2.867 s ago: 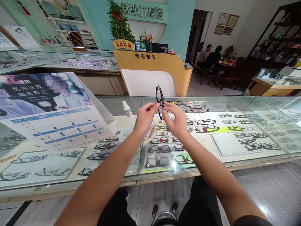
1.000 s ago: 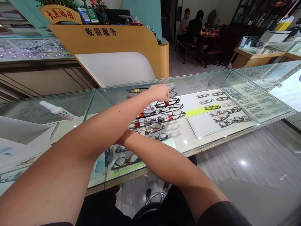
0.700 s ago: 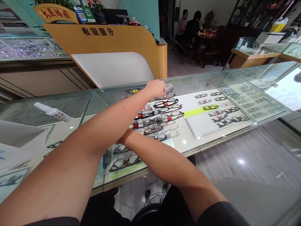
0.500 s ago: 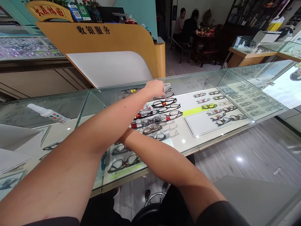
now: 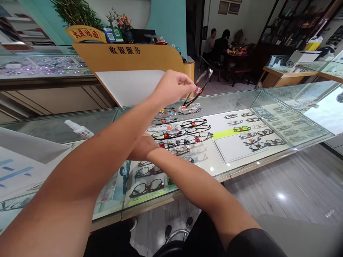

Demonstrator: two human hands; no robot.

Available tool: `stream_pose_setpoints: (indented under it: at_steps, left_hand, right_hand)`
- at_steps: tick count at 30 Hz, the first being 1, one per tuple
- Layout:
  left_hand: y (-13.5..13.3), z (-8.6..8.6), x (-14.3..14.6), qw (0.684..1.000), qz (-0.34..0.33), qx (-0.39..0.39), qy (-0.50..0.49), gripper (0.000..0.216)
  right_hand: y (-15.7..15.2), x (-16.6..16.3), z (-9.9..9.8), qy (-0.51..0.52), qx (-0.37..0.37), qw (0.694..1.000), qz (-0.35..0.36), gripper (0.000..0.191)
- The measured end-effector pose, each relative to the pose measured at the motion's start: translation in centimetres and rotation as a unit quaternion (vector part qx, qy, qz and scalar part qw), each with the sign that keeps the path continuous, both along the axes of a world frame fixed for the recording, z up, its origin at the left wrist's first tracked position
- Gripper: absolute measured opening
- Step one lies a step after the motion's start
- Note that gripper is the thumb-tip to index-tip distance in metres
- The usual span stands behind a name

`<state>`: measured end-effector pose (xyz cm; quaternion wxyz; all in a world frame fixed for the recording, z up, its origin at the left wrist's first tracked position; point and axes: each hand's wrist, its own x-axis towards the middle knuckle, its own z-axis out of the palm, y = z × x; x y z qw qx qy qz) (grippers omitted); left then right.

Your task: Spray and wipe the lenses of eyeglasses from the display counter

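Observation:
My left hand (image 5: 178, 85), reaching across from the left, pinches a pair of eyeglasses (image 5: 198, 90) with a red and white tag. The glasses are tilted in the air above the far edge of the glass counter (image 5: 235, 171). Under my left forearm, my right hand (image 5: 144, 147) is low over the counter; its fingers are hidden. Several eyeglasses lie in rows about it, among them a dark pair (image 5: 147, 188) near the front edge and a black-framed pair (image 5: 194, 123) to the right.
A white spray bottle (image 5: 79, 129) lies on the counter at the left. Behind stands a wooden cashier desk (image 5: 150, 57). Two people (image 5: 223, 44) sit at a table farther back. Display cases (image 5: 292, 69) stand at the right, and a wheeled stool base (image 5: 178, 233) is below.
My left hand has risen from the far rows, lifting the eyeglasses up and to the right. My right hand now shows partly beneath the left forearm. The view has tilted up slightly.

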<state>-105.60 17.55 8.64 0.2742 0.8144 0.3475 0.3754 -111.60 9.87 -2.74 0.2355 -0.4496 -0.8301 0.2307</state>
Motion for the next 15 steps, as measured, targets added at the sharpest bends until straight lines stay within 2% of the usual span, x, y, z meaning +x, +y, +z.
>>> stream_pose_setpoints:
  at_steps: [2, 4, 6, 9, 12, 15]
  left_hand:
    - [-1.2, 0.9, -3.3, 0.997, 0.004, -0.019, -0.081, 0.022]
    - [-2.1, 0.4, -7.1, 0.988, 0.019, -0.04, -0.146, 0.021]
    - [-2.5, -1.3, -11.0, 0.977, 0.057, -0.04, -0.203, 0.023]
    - [-2.7, -5.3, -15.9, 0.951, 0.126, -0.024, -0.283, 0.027]
    - [-3.0, -9.2, -19.0, 0.922, 0.156, -0.077, -0.347, 0.031]
    - [-3.2, -11.4, -20.2, 0.913, 0.147, -0.13, -0.358, 0.04]
  right_hand:
    - [0.5, 0.6, 0.1, -0.023, -0.004, 0.999, -0.035, 0.025]
    - [1.1, 1.9, 0.2, 0.01, 0.001, 0.994, -0.11, 0.029]
    - [1.7, 3.4, 0.1, 0.09, 0.023, 0.979, -0.182, 0.036]
    - [2.7, 5.3, -0.2, 0.223, 0.049, 0.94, -0.253, 0.05]
    - [3.3, 6.0, -0.5, 0.329, 0.056, 0.915, -0.229, 0.046]
    - [3.2, 5.8, -0.7, 0.361, 0.054, 0.918, -0.156, 0.034]
